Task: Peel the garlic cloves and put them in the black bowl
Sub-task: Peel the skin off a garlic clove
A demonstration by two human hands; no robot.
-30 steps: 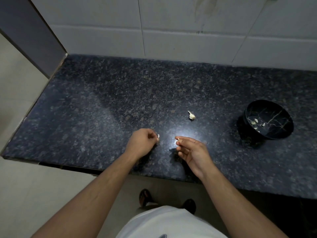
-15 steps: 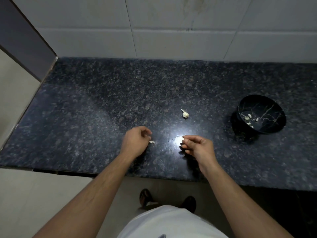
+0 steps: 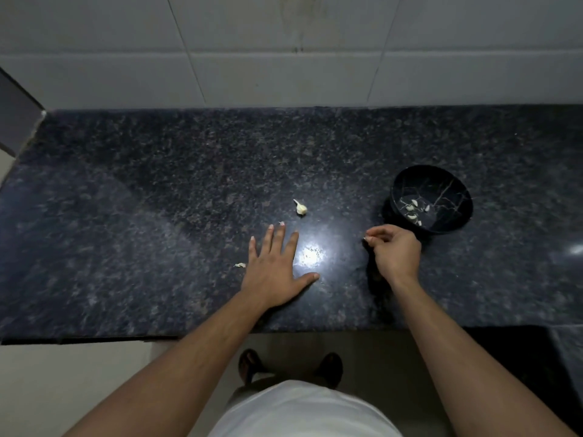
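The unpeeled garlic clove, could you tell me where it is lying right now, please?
In the head view the unpeeled garlic clove lies on the dark countertop near the middle, just beyond the left hand fingertips and left of the black bowl.

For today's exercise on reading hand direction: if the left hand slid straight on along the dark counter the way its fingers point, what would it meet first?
Probably the small unpeeled white garlic clove lying on the dark speckled granite counter. The left hand lies flat with straight fingers aimed toward it; the clove sits slightly right of that line, so it might just pass by.
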